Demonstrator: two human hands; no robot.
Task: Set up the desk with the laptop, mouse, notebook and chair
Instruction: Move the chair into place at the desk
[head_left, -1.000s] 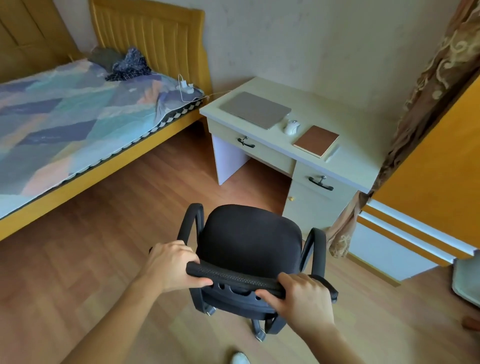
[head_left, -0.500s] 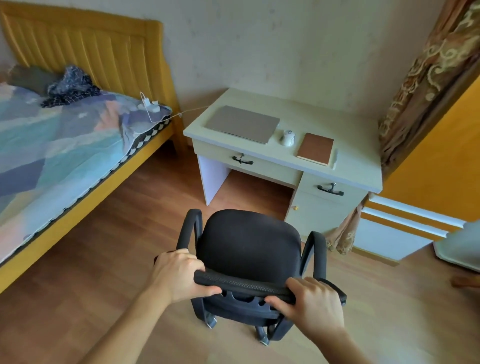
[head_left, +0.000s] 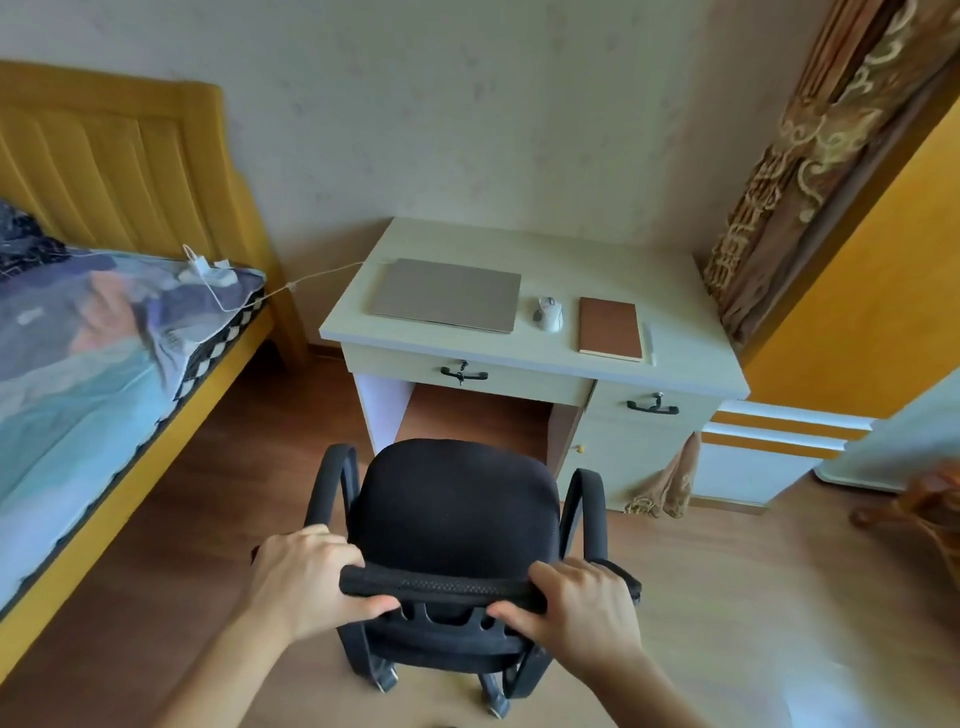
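Observation:
A black office chair (head_left: 457, 499) with armrests stands on the wood floor, its seat facing the kneehole of the cream desk (head_left: 691, 332). My left hand (head_left: 306, 582) grips the left end of the backrest's top edge. My right hand (head_left: 576, 605) grips the right end. On the desk lie a closed grey laptop (head_left: 447, 293), a white mouse (head_left: 549, 313) to its right, and a brown notebook (head_left: 610, 328) further right, with a white pen beside it.
A yellow-framed bed (head_left: 104, 332) with a patterned cover fills the left side; a white charger cable (head_left: 311, 278) runs from it to the desk. A brown patterned curtain (head_left: 810, 150) and a yellow wall panel stand to the right. Wood floor lies around the chair.
The chair and I have moved closer to the desk and turned to face it squarely. Both hands keep the same grip on the backrest.

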